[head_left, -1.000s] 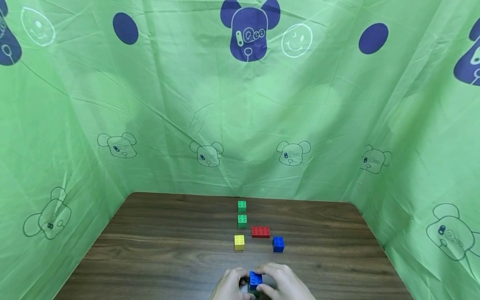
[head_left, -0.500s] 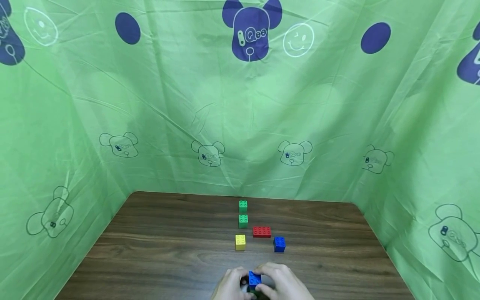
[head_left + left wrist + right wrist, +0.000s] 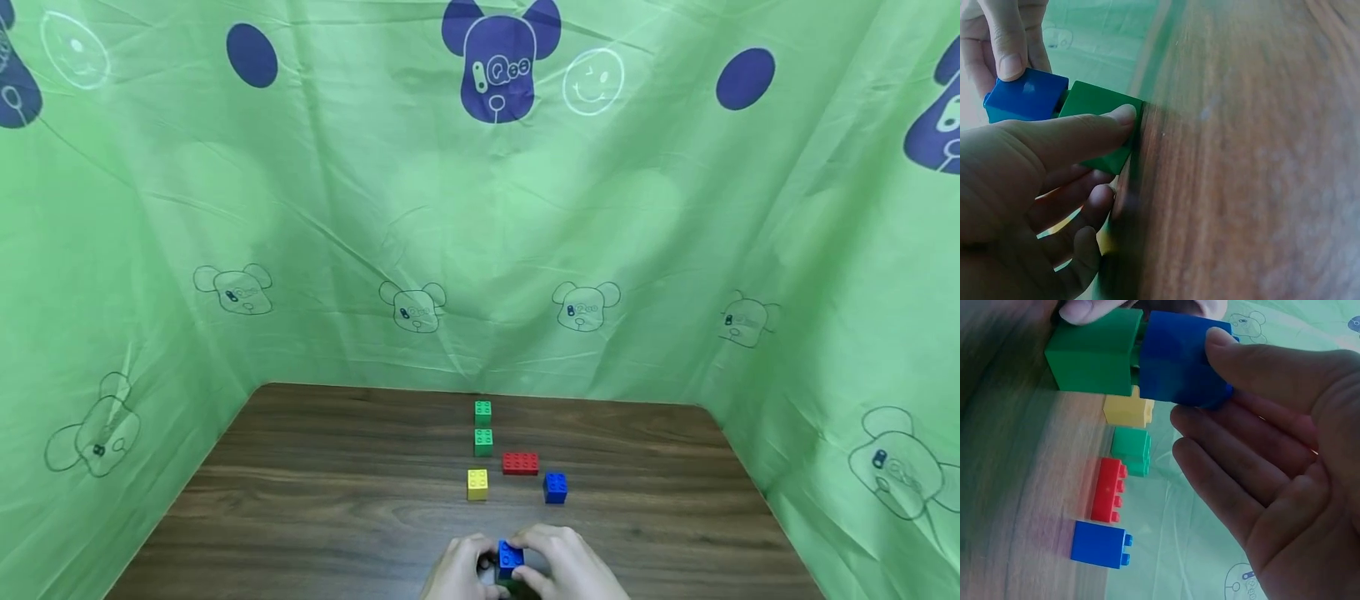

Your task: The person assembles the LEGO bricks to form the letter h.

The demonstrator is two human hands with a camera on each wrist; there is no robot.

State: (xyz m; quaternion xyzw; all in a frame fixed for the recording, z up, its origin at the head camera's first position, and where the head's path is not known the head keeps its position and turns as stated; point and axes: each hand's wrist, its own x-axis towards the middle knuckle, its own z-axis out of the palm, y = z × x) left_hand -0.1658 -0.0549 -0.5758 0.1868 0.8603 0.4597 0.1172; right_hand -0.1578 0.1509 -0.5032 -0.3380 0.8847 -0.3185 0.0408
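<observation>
As both grip, blue brick (image 3: 511,555) between left hand (image 3: 463,571) — right hand (image 3: 567,567).

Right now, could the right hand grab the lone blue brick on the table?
Probably not yet: the right hand is busy gripping the blue brick pressed onto a green brick. The lone blue brick lies close ahead with bare table between.

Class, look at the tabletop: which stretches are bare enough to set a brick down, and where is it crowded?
Bare wood lies left of the yellow brick to the table edge, and right of the loose blue brick. Crowded: the middle, with two green bricks and red brick, and the near edge, where both hands hold a stack.
</observation>
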